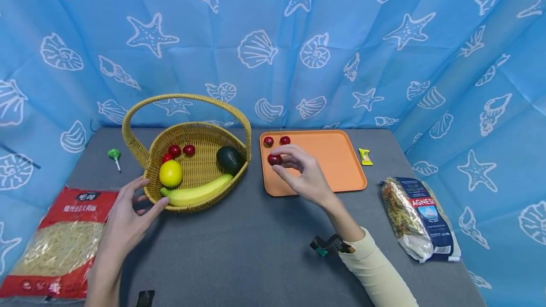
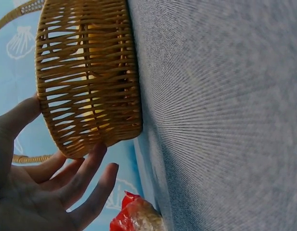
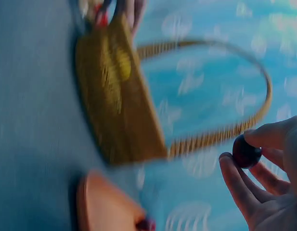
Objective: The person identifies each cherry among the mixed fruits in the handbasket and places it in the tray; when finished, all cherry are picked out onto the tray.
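At centre frame, the right hand pinches a cherry between thumb and fingertips, holding it above the left part of an orange tray; the other fingers are loosely curled. Two more cherries lie at the tray's upper left corner. At lower left, the left hand rests with straight, spread fingers against the near wall of a wicker basket, gripping nothing. Inside the basket lie a banana, a lemon, an avocado and three cherries. A red noodle bag sits at far left, a lollipop behind it, a pasta bag at right and a yellow candy just right of the tray.
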